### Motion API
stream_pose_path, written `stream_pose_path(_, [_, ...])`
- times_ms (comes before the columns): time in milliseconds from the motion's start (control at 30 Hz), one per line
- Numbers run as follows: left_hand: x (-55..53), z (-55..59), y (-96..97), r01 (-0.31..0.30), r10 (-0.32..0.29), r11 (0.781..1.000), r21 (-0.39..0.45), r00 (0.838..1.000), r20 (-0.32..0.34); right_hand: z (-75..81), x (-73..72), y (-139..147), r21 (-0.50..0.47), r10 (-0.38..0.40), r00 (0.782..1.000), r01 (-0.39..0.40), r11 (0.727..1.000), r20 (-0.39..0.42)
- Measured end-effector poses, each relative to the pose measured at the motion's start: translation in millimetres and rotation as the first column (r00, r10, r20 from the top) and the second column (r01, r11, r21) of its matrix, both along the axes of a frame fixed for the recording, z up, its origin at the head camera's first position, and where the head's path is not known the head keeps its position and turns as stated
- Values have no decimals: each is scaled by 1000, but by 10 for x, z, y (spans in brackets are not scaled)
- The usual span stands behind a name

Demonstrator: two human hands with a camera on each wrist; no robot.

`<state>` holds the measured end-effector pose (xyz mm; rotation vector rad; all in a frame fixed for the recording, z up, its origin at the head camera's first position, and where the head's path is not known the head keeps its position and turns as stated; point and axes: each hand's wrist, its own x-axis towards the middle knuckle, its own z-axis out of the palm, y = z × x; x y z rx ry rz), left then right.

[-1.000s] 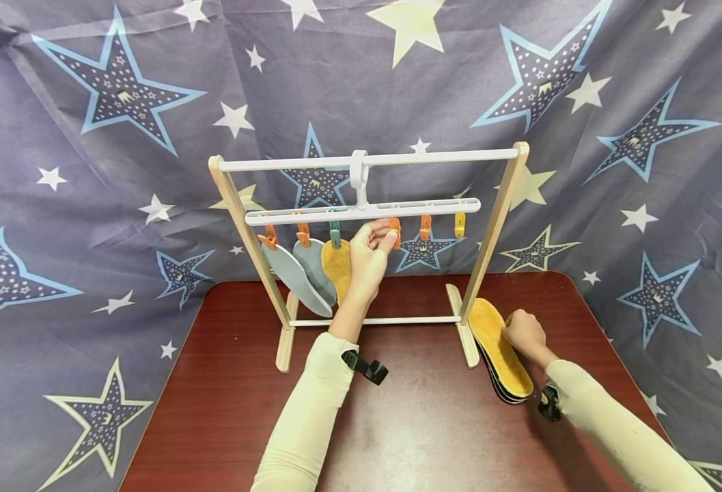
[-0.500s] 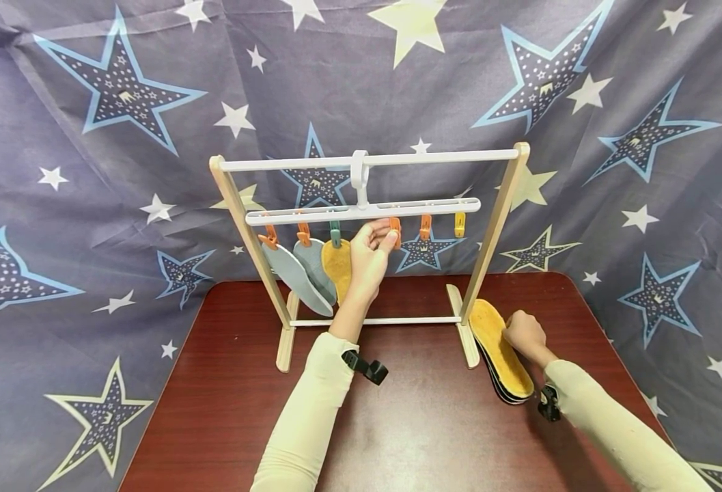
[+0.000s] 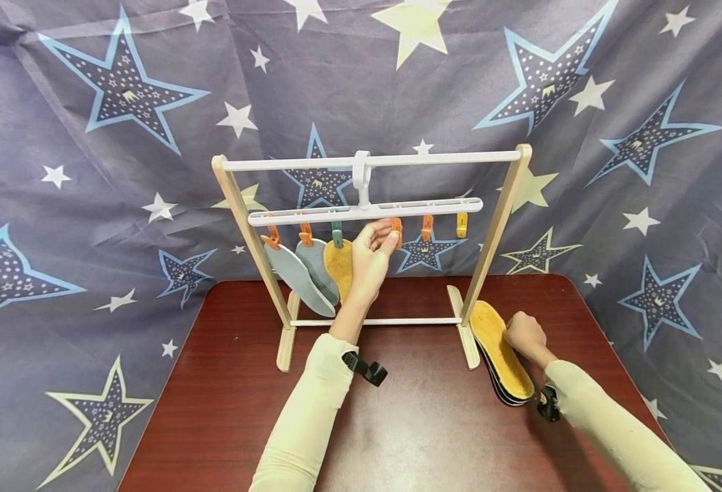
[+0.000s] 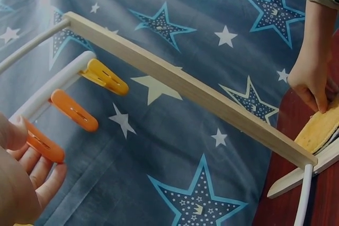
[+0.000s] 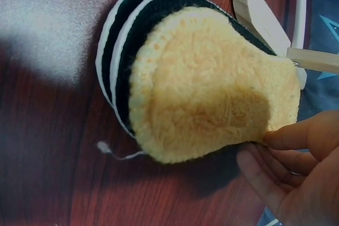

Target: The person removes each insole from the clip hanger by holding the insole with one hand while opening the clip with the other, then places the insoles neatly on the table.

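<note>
My left hand [image 3: 371, 263] grips an orange clothespin [image 3: 396, 232] under the white hanger bar [image 3: 422, 207]; thumb and fingers lie on either side of it in the left wrist view. Down at the right, my right hand [image 5: 296, 157] pinches the edge of a fuzzy yellow insole [image 5: 206, 83], thumb above and fingers beneath. That insole tops a stack whose black insoles [image 5: 119, 51] with white edges show below it. Left of my left hand, two grey insoles [image 3: 299, 277] and a yellow insole [image 3: 339, 263], partly hidden by my forearm, hang from clips.
A wooden rack [image 3: 502, 222] with a white top rod [image 3: 440, 159] carries the hanger on a dark red table [image 3: 231, 396]. Another orange clothespin [image 3: 427, 227] and a yellow clothespin [image 3: 462, 224] hang right of my left hand. A star-patterned cloth [image 3: 471, 61] stands behind.
</note>
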<state>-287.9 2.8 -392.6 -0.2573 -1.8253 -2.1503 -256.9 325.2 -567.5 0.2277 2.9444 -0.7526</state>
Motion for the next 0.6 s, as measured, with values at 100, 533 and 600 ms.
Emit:
stream_pose_path(100, [11,2,0,2,-2,1000,-9,1000,-5,8,-1,2,-1,-2,1000,2,1000,5])
stream_pose_path(533, [65,-47,-80,-140,86,960,-243,972,-219,22,30,11,-28,-7,1000,7,1000,5])
stream_pose_path(600, [89,-56,-107,-220,137,928,-300,952,-273,17,36,18,-30,-4,1000,4,1000,-1])
